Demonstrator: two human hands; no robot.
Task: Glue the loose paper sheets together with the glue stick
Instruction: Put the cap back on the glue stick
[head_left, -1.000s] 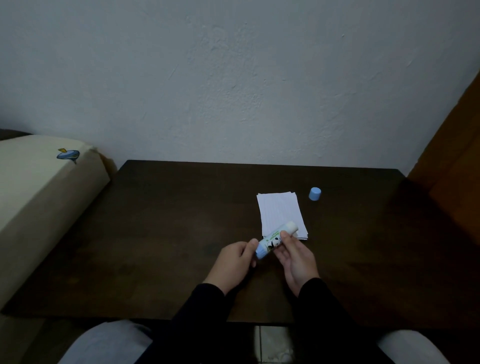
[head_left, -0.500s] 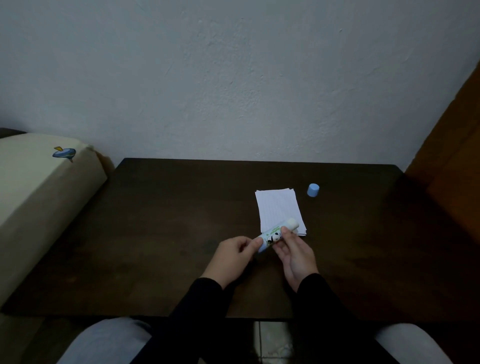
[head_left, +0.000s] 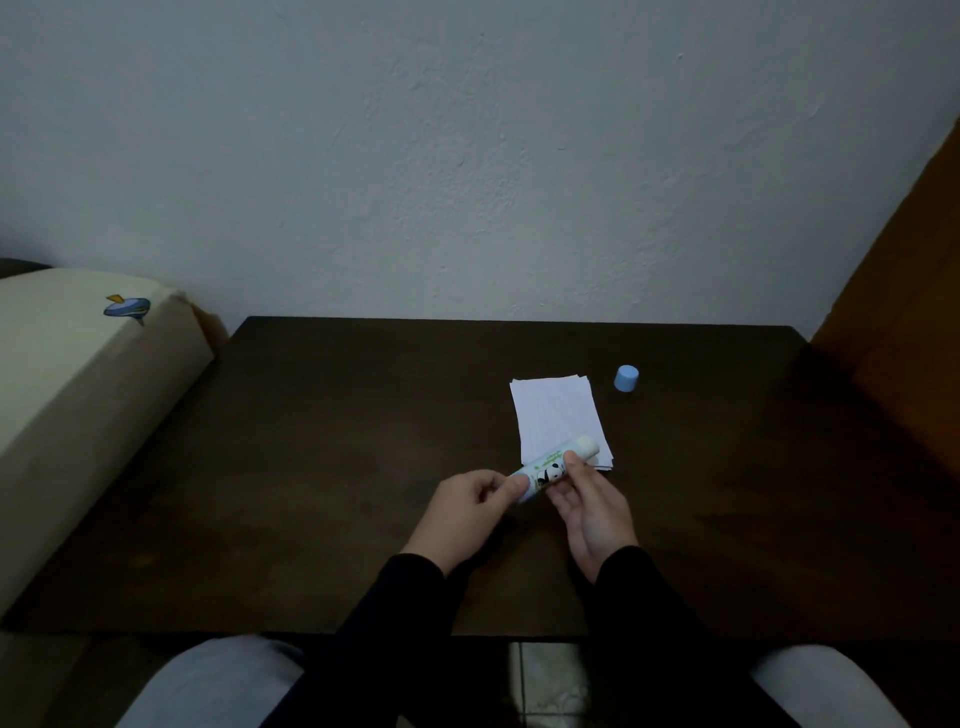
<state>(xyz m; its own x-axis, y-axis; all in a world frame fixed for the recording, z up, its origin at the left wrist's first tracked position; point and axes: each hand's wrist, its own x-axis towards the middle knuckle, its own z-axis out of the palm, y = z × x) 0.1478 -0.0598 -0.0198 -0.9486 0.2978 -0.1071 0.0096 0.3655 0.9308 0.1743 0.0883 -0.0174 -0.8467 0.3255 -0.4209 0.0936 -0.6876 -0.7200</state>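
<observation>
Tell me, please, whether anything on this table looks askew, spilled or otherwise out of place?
Little stands out. The paper stack is slightly fanned, its edges not flush. The blue cap stands apart beside it, off the glue stick, which the left hand and right hand both hold. No spill or damage shows.

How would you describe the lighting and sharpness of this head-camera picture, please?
Head view: dim overall, the dark table swallowing shadow detail; the white paper sheets and blue cap stand out. The print on the glue stick, held by the left hand and right hand, is soft. Wide-angle bending shows at the table's edges. No glare.
</observation>
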